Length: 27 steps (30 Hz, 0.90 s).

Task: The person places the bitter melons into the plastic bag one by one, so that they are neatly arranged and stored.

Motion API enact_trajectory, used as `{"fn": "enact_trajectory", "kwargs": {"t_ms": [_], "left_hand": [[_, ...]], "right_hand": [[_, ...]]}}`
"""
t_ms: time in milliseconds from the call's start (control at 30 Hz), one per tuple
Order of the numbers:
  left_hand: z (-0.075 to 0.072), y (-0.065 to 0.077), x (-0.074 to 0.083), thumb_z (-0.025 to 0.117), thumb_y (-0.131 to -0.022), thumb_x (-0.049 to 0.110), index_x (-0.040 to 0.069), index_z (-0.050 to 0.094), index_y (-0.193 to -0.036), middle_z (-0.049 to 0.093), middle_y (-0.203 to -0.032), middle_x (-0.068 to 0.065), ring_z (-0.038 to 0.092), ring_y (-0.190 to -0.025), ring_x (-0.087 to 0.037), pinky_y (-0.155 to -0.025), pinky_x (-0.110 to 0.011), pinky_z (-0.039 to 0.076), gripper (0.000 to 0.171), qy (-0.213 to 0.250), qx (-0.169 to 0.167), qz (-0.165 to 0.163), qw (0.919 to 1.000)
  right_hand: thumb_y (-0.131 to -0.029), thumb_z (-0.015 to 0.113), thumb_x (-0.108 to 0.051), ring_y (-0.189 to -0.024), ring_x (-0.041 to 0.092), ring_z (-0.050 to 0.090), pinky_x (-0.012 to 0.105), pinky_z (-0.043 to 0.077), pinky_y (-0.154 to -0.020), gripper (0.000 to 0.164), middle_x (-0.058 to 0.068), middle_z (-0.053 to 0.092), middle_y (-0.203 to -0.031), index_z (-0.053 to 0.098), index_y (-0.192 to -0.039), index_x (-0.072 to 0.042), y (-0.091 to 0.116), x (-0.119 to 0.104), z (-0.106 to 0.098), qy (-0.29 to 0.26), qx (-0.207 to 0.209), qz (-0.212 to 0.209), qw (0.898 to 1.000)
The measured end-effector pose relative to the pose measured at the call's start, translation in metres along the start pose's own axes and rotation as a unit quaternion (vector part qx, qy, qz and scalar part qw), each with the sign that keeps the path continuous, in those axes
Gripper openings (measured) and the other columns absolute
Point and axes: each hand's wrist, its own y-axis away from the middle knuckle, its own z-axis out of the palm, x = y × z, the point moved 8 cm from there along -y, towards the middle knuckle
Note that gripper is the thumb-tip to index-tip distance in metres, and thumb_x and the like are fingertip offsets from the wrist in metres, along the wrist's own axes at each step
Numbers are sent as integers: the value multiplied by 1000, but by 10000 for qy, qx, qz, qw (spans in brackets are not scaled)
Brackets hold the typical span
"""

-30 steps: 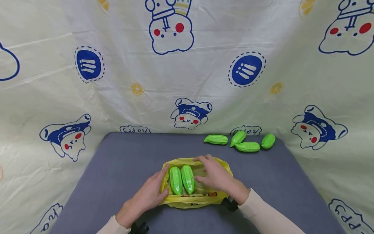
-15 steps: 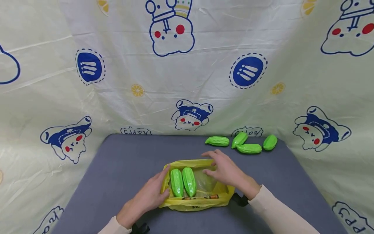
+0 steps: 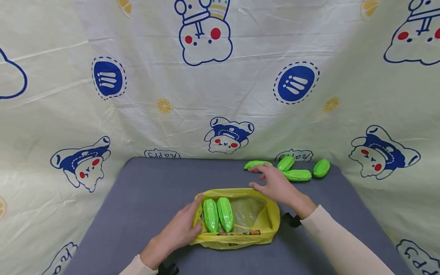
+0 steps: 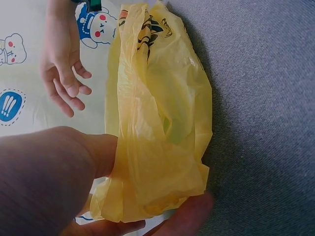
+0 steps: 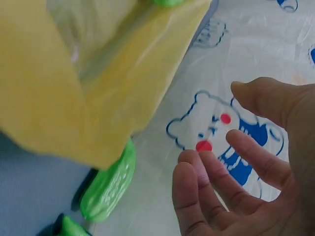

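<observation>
Fingers of right hand (image 3: pixel 276 186) spread, empty, by leftmost far gourd (image 3: pixel 258 162); left hand (image 3: pixel 178 228), fingers straight, touches yellow plastic bag (image 3: pixel 254 240) at left; light pressure should suffice.

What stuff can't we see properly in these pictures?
Head view: the right hand hides part of the leftmost loose green vegetable.
Head view: black letters on the yellow bag look too small and creased to read fully.
Left wrist view: the bag's wall hides most of the two vegetables inside.
Right wrist view: the bottom edge cuts off one loose vegetable.
</observation>
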Motion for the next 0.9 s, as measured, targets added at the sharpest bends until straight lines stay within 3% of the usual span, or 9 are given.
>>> {"fn": "enact_trajectory", "kwargs": {"t_ms": [400, 567, 900], "left_hand": [[0, 3, 3, 77, -100, 4, 4, 34, -183, 64, -164, -33, 74, -137, -42, -103, -57, 64, 93, -84, 2, 120, 9999], [2, 4, -1, 75, -103, 5, 4, 32, -184, 61, -167, -33, 69, -147, -48, -113, -62, 63, 92, -44, -21, 68, 10000], [2, 7, -8, 75, -102, 4, 5, 33, -184, 61, -166, -34, 69, -147, -47, -112, -61, 63, 92, 62, -24, -71, 10000]], "right_hand": [[-109, 85, -25, -128, 46, 73, 66, 63, -106, 51, 26, 68, -151, 71, -155, -8, -14, 42, -14, -99, 393, -16, 9992], [-110, 83, -25, -135, 52, 69, 67, 61, -105, 55, 28, 66, -156, 68, -160, -6, -22, 60, -9, -139, 437, 82, 9989], [-111, 82, -28, -141, 55, 64, 75, 54, -114, 59, 30, 63, -158, 65, -163, -5, -40, 87, 5, -94, 498, 169, 9986]]}}
